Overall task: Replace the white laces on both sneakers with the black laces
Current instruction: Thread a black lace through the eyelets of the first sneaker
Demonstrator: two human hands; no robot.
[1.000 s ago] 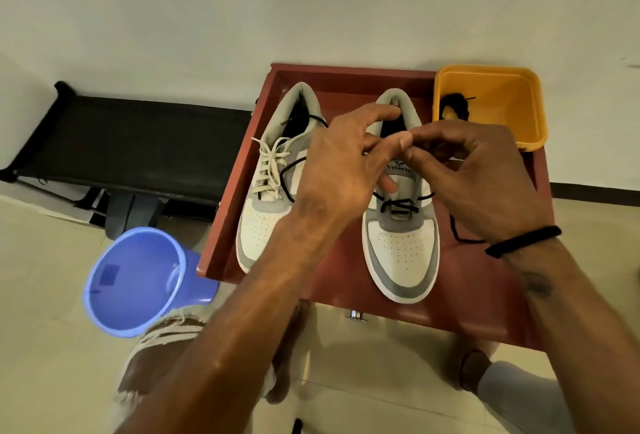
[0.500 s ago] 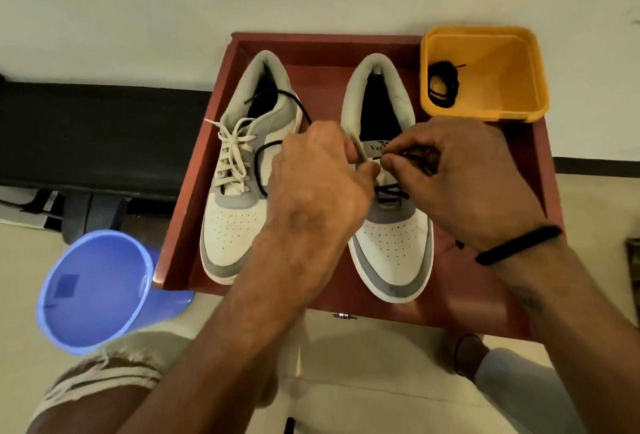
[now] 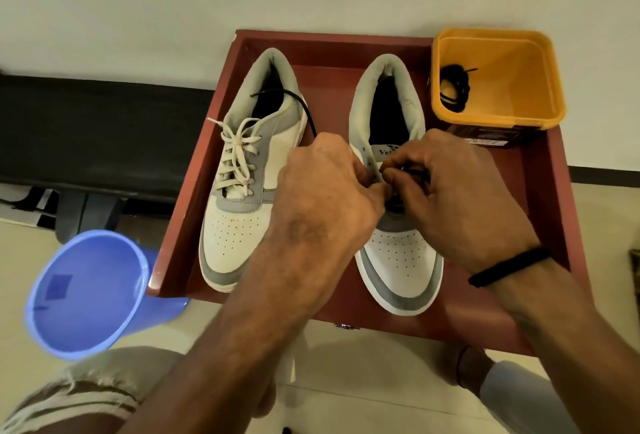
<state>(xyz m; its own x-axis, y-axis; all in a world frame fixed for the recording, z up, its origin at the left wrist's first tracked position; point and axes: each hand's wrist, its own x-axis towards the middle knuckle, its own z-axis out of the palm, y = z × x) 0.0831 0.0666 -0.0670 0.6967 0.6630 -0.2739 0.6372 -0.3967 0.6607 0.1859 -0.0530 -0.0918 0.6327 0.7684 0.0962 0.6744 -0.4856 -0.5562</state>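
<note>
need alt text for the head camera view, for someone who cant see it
Both hands, left hand and right hand, work a black lace into the right sneaker on a red tray. The left sneaker beside it has its white laces. An orange tub holds a coiled black lace; a blue cup lies on the floor.

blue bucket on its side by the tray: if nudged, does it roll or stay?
The blue bucket lies on its side, round and tapered, so it would likely roll in an arc. It looks like thin plastic with nothing visible inside, so probably light.
</note>
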